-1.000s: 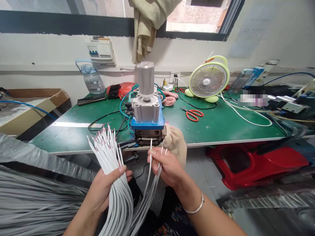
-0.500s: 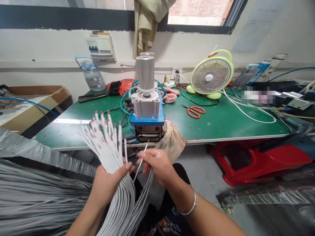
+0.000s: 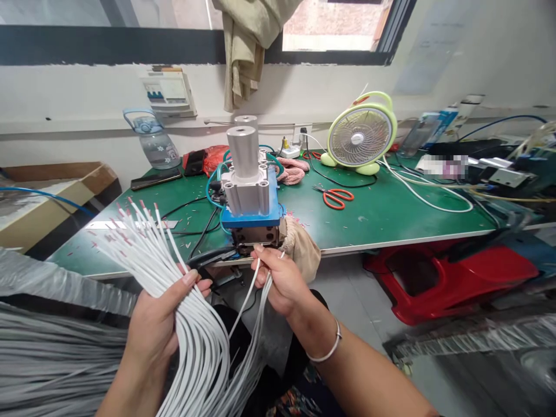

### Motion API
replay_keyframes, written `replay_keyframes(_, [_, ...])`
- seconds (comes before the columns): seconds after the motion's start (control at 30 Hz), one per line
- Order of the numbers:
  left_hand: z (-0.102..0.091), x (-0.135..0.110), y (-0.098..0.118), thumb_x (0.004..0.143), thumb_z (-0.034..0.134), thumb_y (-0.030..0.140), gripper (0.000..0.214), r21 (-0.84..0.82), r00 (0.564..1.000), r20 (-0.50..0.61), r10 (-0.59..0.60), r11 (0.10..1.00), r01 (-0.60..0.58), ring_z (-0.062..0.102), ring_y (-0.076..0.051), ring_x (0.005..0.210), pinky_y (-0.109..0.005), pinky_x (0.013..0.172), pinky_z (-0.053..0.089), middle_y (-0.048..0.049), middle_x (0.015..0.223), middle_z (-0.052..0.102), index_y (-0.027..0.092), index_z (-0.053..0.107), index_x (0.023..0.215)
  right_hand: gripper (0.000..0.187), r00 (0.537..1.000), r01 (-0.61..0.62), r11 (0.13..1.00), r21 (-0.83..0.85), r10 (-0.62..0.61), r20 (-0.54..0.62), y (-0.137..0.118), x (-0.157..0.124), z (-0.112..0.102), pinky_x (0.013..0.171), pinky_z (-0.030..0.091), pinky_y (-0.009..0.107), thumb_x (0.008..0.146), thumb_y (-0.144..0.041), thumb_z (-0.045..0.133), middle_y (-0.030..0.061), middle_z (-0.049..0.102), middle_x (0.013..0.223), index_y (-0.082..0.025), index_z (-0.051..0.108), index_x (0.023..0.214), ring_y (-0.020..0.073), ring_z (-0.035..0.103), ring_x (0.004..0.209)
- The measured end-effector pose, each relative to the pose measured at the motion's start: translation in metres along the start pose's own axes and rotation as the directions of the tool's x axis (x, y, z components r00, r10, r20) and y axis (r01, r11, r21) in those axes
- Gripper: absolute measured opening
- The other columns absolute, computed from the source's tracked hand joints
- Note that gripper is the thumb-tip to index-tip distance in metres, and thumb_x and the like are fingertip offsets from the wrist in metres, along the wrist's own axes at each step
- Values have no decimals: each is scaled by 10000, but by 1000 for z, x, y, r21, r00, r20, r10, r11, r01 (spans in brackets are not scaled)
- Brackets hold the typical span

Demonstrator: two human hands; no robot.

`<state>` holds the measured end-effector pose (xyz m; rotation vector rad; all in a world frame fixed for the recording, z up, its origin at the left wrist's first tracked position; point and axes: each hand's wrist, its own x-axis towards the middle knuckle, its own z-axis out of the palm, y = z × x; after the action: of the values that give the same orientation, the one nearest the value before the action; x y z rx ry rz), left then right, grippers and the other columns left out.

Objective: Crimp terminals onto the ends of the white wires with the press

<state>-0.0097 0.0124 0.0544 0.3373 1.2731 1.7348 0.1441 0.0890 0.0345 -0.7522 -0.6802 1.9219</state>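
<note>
The right hand (image 3: 277, 278), nearer the machine (image 3: 248, 198), pinches a white wire (image 3: 247, 301) pointing far toward its base at the bench's (image 3: 391, 214) near edge; the left hand (image 3: 156, 318) clasps the wire bundle (image 3: 197, 341).

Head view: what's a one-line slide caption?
Left hand grips a bundle of white cables; right hand holds several more at a blue-plated pneumatic machine.
</note>
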Motion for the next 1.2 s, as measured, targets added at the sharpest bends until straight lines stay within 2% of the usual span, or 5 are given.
replay_keyframes(0.3, [-14,-4,-36,500,785,155,271,81,967,159,-197,979,187,589,-131,455,-229,480,491,23,497,598,150,571,666,224,986,34,939,-343,25,166,4,-25,-16,448,355,226,713,-367,652,16,586,563,-175,634,598,83,448,442])
replay_keyframes(0.4, [-10,-9,-47,496,785,189,244,201,969,200,-145,974,104,563,-129,455,-240,490,465,17,502,591,144,581,620,151,977,65,941,-332,7,212,9,-25,-17,554,405,238,706,-334,666,19,601,630,-183,670,712,112,513,574])
replay_keyframes(0.57, [-5,-11,-50,530,765,241,189,355,938,345,-33,930,-98,588,-178,537,-286,566,482,-44,559,641,128,631,598,265,966,26,905,-425,87,244,17,-18,-15,393,267,191,734,-389,616,-18,524,490,-128,651,704,65,435,406])
replay_keyframes(0.87, [-12,0,-20,574,744,163,217,-8,994,68,-83,996,84,628,-133,506,-249,529,548,34,574,633,163,596,732,230,998,-52,999,13,52,20,-1,-7,-5,336,255,179,680,-311,658,-62,448,446,-134,552,578,26,325,327])
replay_keyframes(1.2, [-15,2,-19,624,671,122,121,-163,984,72,-162,972,172,642,-158,546,-343,591,575,7,601,647,153,619,729,246,999,46,995,91,-44,-20,6,-4,1,375,288,188,656,-302,693,-66,415,418,-147,533,553,33,318,353])
